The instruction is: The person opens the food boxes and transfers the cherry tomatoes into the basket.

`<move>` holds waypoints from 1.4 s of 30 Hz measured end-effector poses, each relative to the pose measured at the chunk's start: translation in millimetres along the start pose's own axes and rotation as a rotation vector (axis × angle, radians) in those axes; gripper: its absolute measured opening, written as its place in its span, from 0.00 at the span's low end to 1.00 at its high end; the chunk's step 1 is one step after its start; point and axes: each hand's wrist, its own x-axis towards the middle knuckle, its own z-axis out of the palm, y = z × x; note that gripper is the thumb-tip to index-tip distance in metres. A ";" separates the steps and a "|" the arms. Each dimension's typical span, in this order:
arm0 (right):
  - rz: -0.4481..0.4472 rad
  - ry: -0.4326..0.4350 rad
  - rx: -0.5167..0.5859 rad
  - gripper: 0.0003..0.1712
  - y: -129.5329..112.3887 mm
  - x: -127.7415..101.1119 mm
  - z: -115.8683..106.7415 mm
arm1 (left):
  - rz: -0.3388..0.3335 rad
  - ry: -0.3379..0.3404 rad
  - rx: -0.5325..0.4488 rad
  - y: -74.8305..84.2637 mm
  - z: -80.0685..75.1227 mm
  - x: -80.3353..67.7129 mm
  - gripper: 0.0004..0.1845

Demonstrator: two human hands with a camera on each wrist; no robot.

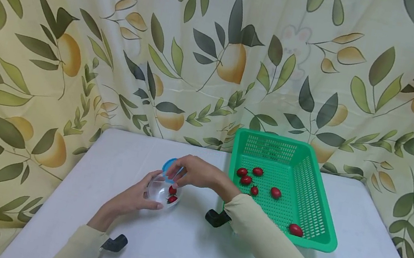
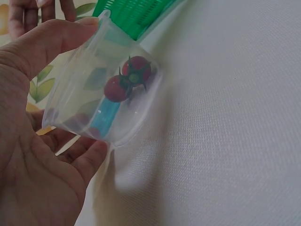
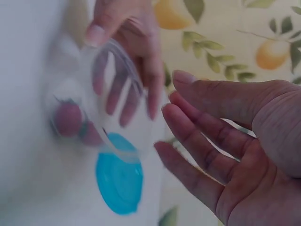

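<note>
My left hand [image 1: 132, 201] grips a clear plastic tub [image 2: 70, 101] by its side, thumb at the rim and fingers round the wall. Two red cherry tomatoes [image 2: 135, 70] with green stems lie inside it, low in the tub. Over the tub's mouth hangs my right hand [image 1: 196, 174], its fingers loosely bent with nothing between them; in the right wrist view the fingertips [image 3: 181, 77] are apart from the rim. A round blue lid [image 3: 120, 186] lies on the table just behind the tub, partly covered by the right hand in the head view.
A green plastic basket [image 1: 321, 207] stands on the right of the white-covered table [image 1: 170, 250], with several cherry tomatoes [image 1: 275, 193] spread over its floor. The right forearm crosses its near left corner. A leaf-and-fruit patterned curtain [image 1: 211, 102] hangs behind the table and along the left.
</note>
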 end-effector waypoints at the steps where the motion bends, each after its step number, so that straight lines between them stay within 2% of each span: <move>1: -0.002 -0.011 0.001 0.17 0.2 4.3 4.6 | 0.001 -0.002 -0.001 -0.3 -0.4 -0.3 0.53; 11: 0.020 -0.058 -0.044 0.17 5.2 29.4 34.9 | -0.002 0.020 0.032 -3.9 0.8 2.3 0.55; 18: 0.108 -0.150 -0.201 0.08 4.6 37.7 53.0 | -0.016 0.006 0.007 -3.1 1.7 2.5 0.58; 21: 0.121 -0.169 -0.225 0.08 7.9 40.5 59.4 | -0.014 0.000 0.004 -3.4 1.7 2.4 0.58; 32: 0.074 -0.138 -0.263 0.12 17.5 46.9 61.2 | -0.027 0.017 0.009 -2.4 1.1 1.7 0.57; 42: 0.072 -0.094 -0.320 0.12 8.0 40.1 56.5 | -0.021 0.009 0.018 -2.0 -0.3 0.4 0.56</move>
